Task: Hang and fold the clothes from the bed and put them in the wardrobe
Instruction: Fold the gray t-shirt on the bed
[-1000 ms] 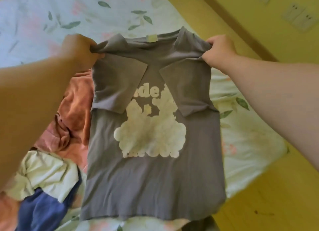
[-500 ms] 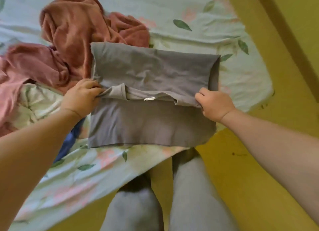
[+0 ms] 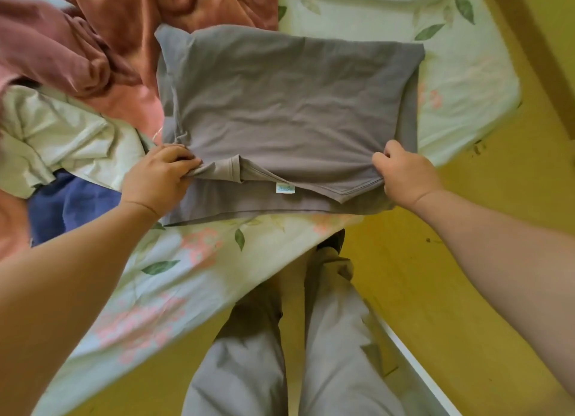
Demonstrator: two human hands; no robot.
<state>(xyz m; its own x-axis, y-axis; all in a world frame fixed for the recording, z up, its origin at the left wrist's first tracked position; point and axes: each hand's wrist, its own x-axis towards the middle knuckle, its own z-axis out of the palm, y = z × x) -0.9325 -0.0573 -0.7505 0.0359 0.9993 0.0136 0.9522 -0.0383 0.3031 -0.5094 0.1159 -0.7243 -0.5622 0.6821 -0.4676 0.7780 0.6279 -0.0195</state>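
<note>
Gripping the soft grey T-shirt [image 3: 280, 104], both hands [image 3: 157, 179] [image 3: 404, 176] pinch its folded rectangle's corners.

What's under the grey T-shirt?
Grey T-shirt lies on the floral bedsheet; its far-left corner overlaps the rust-pink garment. Anything beneath its middle is covered.

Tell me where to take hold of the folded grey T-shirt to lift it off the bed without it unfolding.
Likely best: slide a hand under each short side of the grey T-shirt, left and right, palms up. It lies flat in layers, loose collar edge nearest you, where the left hand and right hand pinch now; lifting there would probably open the fold.
</note>
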